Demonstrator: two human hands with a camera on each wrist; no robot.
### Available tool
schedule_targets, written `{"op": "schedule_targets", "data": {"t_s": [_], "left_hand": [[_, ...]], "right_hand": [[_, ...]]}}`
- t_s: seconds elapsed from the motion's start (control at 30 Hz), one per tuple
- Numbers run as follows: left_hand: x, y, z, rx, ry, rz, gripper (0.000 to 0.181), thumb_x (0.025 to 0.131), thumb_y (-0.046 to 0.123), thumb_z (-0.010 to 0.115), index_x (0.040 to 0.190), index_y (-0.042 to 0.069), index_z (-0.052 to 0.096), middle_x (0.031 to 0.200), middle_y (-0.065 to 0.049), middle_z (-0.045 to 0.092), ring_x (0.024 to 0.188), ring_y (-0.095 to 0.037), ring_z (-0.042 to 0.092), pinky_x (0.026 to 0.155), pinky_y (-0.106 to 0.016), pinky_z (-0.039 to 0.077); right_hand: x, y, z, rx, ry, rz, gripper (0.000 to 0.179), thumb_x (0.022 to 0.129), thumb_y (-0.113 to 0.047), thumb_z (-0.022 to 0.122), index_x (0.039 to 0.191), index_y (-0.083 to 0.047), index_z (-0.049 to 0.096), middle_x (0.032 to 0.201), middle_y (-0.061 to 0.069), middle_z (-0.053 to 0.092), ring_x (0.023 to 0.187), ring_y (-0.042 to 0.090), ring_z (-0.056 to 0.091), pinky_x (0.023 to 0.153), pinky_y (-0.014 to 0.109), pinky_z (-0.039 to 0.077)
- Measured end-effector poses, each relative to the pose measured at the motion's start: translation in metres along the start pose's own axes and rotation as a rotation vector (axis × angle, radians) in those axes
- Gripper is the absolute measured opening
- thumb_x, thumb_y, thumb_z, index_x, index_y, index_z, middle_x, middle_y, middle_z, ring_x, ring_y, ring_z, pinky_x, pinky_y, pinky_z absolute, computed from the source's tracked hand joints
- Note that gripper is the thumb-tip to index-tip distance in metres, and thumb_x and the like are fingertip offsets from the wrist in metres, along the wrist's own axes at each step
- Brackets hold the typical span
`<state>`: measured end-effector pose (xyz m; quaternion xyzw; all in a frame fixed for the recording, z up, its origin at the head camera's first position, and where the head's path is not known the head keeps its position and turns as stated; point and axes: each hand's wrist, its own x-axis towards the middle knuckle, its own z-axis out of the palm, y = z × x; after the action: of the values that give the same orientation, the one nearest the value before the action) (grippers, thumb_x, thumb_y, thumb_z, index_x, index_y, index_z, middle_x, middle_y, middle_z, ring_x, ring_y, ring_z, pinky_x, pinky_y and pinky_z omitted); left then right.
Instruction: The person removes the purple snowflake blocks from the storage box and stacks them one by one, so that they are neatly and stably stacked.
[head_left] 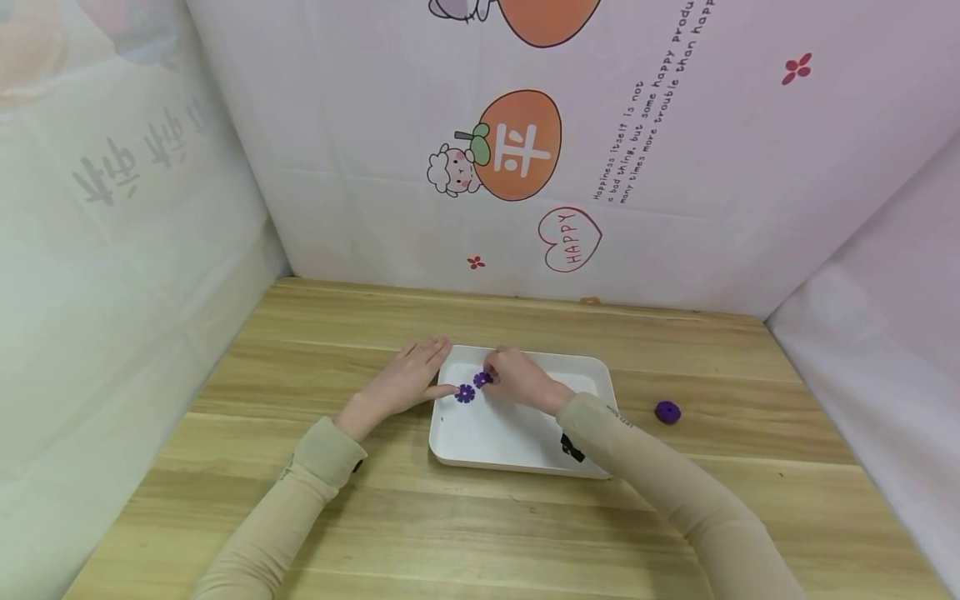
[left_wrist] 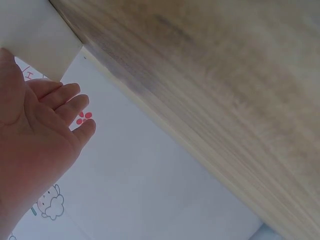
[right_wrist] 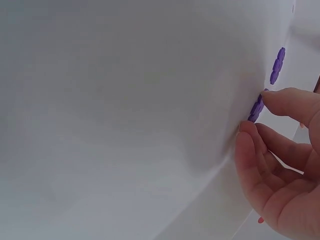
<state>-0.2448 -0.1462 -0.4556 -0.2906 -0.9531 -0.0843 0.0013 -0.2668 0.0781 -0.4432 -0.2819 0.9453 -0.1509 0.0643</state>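
A white tray (head_left: 517, 429) lies on the wooden table. Inside, near its left wall, rests a purple notched snowflake disc (head_left: 465, 393). My left hand (head_left: 405, 379) spans the tray's left edge, fingers stretched toward the far corner, thumb tip over the rim at this disc. In the left wrist view, the left hand's fingers (left_wrist: 75, 107) are loosely bent beside the tray corner (left_wrist: 50, 57). Just right of the first disc, my right hand (head_left: 521, 379) pinches a second purple snowflake disc (right_wrist: 256, 109) between thumb and fingertips, low over the tray floor.
To the right of the tray, a small purple stack of discs (head_left: 667, 412) sits on the table (head_left: 465, 533). A black wrist strap (head_left: 572, 448) shows under the right sleeve. Printed white cloth (head_left: 360, 167) walls in the table at the back and both sides.
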Motion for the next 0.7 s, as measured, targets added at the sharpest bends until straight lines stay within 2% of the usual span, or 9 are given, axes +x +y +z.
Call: {"op": "schedule_targets", "data": {"t_s": [0.7], "left_hand": [[-0.0017, -0.0003, -0.0019, -0.007, 0.011, 0.008, 0.083, 0.098, 0.055, 0.051, 0.153, -0.002, 0.030, 0.160, -0.020, 0.033, 0.150, -0.034, 0.032, 0.125, -0.054, 0.025]], "right_hand": [[0.0010, -0.0021, 0.0008, 0.003, 0.019, -0.007, 0.017, 0.084, -0.010, 0.079, 0.096, 0.000, 0.073, 0.090, 0.012, 0.070, 0.072, 0.015, 0.058, 0.072, 0.028, 0.060]]}}
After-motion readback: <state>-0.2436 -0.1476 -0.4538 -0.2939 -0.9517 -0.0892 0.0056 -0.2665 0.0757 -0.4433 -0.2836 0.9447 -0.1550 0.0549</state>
